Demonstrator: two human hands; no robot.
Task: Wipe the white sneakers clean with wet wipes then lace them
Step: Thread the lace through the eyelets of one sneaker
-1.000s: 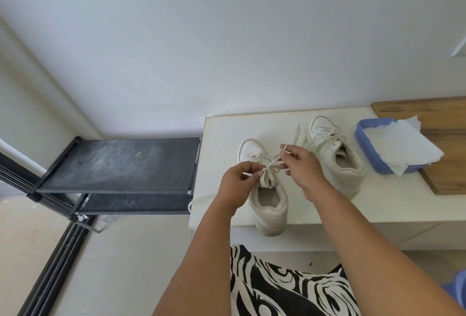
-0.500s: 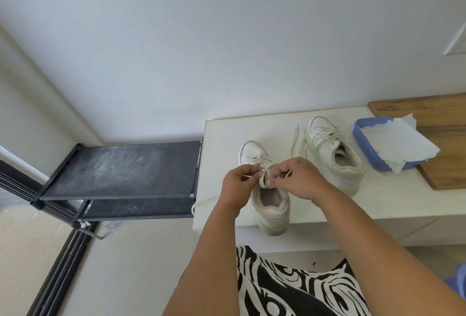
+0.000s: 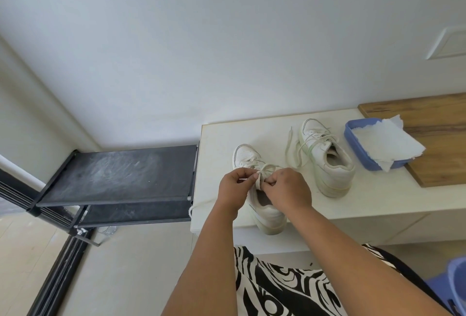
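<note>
Two white sneakers stand on a pale bench (image 3: 378,202). The near sneaker (image 3: 267,212) sits at the front edge, toe pointing away from me. My left hand (image 3: 233,187) and my right hand (image 3: 287,189) meet over its tongue, each pinching part of the cream shoelace (image 3: 263,170), which forms a loop between them. A lace end trails off the bench's left edge. The far sneaker (image 3: 327,161) stands to the right with its laces loose on the bench top. A blue tray (image 3: 358,154) holds white wipes (image 3: 385,144).
A wooden board (image 3: 443,139) lies under the tray at the right. A black metal shoe rack (image 3: 121,177) stands left of the bench, lower down. My black-and-white patterned lap is below. A blue object (image 3: 454,283) sits at the lower right corner.
My right hand has come down from beside the far sneaker to meet my left hand over the near sneaker's tongue, drawing the lace in close.
</note>
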